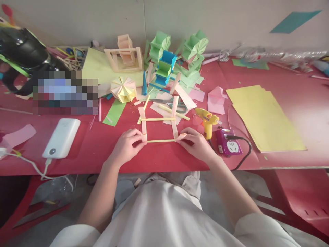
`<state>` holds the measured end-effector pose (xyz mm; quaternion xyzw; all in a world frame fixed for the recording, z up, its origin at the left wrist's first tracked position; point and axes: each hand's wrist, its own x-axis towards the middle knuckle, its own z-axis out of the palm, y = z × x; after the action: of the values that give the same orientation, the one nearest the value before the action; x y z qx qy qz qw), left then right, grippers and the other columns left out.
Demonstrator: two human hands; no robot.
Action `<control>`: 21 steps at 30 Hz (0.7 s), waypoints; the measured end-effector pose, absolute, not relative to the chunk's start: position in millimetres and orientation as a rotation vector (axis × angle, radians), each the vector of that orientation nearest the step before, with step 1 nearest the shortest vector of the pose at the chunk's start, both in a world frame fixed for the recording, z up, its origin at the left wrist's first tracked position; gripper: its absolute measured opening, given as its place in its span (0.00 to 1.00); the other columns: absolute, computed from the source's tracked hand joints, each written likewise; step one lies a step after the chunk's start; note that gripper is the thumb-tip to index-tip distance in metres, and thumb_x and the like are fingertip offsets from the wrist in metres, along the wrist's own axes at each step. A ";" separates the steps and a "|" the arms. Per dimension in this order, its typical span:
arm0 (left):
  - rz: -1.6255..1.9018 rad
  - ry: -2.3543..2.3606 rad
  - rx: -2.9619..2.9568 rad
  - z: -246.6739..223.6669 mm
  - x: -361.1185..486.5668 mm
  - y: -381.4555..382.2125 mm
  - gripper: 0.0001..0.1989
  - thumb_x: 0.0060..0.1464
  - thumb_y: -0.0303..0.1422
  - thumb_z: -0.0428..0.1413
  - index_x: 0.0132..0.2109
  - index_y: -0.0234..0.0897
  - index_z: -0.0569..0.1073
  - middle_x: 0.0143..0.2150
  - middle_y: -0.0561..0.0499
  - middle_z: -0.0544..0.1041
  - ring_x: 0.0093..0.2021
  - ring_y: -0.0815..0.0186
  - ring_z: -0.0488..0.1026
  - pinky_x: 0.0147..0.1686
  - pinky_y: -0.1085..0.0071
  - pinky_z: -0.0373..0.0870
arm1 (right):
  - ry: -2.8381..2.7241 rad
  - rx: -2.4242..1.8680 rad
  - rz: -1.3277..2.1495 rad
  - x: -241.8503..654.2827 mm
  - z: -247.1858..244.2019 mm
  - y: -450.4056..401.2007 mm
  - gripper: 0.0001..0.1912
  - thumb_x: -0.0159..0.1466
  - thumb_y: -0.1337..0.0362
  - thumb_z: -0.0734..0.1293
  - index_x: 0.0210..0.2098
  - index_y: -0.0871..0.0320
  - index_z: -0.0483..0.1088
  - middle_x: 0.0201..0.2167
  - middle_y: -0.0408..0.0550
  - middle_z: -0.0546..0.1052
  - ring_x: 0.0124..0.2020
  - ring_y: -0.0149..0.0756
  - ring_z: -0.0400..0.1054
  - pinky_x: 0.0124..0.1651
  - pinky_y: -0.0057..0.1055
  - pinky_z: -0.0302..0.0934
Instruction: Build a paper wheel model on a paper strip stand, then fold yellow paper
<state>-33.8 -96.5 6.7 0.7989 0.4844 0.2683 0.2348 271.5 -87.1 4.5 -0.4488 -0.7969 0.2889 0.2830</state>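
Near the front edge of the red table lies a small paper frame (158, 119), made of two pale pink folded strips joined by thin yellow rods. My left hand (128, 144) pinches the near end of its left strip between thumb and fingers. At the other side my right hand (195, 142) pinches the near end of the right strip. A yellow rod (161, 141) spans between the two held ends. Just right of my right hand stands a yellow glue gun (207, 121). Behind the frame, scissors (181, 107) lie partly under paper strips.
Folded paper models in green (193, 46), blue (166, 67) and peach (125, 51) stand along the wall. A purple power socket (228, 142) with a black cable and yellow sheets (267, 120) are at right. At left are a white power bank (61, 137) and a black bottle (24, 51).
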 end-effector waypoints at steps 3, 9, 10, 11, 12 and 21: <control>0.710 1.331 2.188 9.5 -34.3 -94.1 0.04 0.61 0.30 0.59 0.36 0.39 0.77 0.36 0.50 0.75 0.39 0.62 0.71 0.44 0.64 0.69 | -2.107 -1.216 0.823 271.4 4.5 -85.7 0.07 0.68 0.64 0.66 0.37 0.54 0.78 0.38 0.50 0.75 0.36 0.37 0.73 0.39 0.35 0.69; 0.686 1.322 2.123 11.9 -37.0 -89.9 0.02 0.59 0.33 0.61 0.37 0.40 0.78 0.40 0.49 0.75 0.41 0.61 0.72 0.43 0.64 0.69 | -2.090 -1.261 0.844 270.9 2.4 -83.1 0.06 0.66 0.64 0.68 0.35 0.55 0.78 0.38 0.50 0.74 0.36 0.38 0.73 0.40 0.35 0.69; 0.677 1.321 2.148 11.1 -37.7 -89.4 0.03 0.59 0.32 0.61 0.37 0.40 0.79 0.39 0.49 0.75 0.40 0.61 0.72 0.43 0.64 0.69 | -2.095 -1.253 0.844 271.0 2.5 -82.9 0.06 0.66 0.64 0.67 0.35 0.55 0.78 0.38 0.50 0.74 0.36 0.38 0.73 0.40 0.35 0.69; 0.668 1.325 2.178 10.2 -38.3 -88.9 0.03 0.59 0.32 0.61 0.36 0.40 0.79 0.38 0.49 0.75 0.40 0.62 0.71 0.44 0.63 0.68 | -2.097 -1.244 0.845 271.0 2.8 -82.9 0.06 0.67 0.64 0.67 0.36 0.55 0.78 0.38 0.50 0.74 0.36 0.38 0.73 0.40 0.35 0.69; 0.662 1.329 2.206 9.2 -38.8 -88.6 0.03 0.59 0.32 0.61 0.35 0.40 0.79 0.37 0.50 0.75 0.39 0.62 0.71 0.44 0.63 0.68 | -2.096 -1.233 0.846 271.0 3.2 -83.0 0.07 0.67 0.64 0.67 0.36 0.55 0.78 0.38 0.50 0.74 0.36 0.38 0.73 0.40 0.35 0.69; 0.666 1.323 2.236 6.5 -36.8 -87.2 0.05 0.60 0.31 0.60 0.34 0.39 0.79 0.36 0.49 0.75 0.39 0.62 0.71 0.43 0.64 0.68 | -2.165 -1.241 0.900 271.5 5.6 -78.1 0.08 0.67 0.65 0.65 0.37 0.55 0.77 0.40 0.51 0.74 0.37 0.38 0.72 0.41 0.37 0.69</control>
<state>-36.8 -87.2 6.5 0.8117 0.4804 0.2419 0.2277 271.5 -78.1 5.6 -0.4540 -0.7917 0.3293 0.2421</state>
